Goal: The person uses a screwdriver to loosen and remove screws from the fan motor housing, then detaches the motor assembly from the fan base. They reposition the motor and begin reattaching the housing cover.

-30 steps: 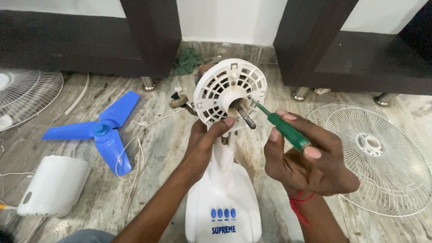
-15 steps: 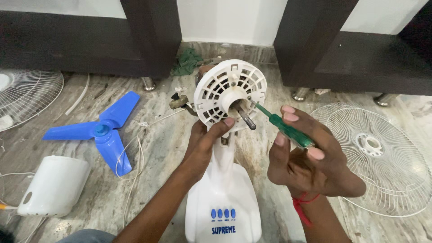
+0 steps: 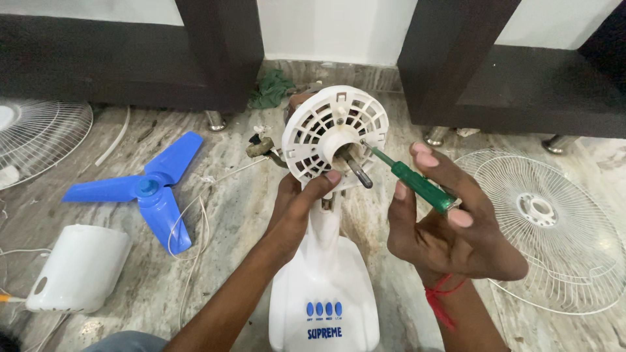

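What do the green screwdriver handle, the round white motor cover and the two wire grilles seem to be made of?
Screwdriver handle: translucent green plastic, probably; light glows through.
Motor cover: moulded matte white plastic, slotted.
Wire grilles: thin white-coated wire, likely metal.

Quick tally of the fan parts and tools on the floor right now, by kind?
Wire grilles: 2
Blue blade: 1
White motor cover: 1
Fan body with stand, steadied by left hand: 1
Green screwdriver, in right hand: 1
Green rag: 1
Total: 7
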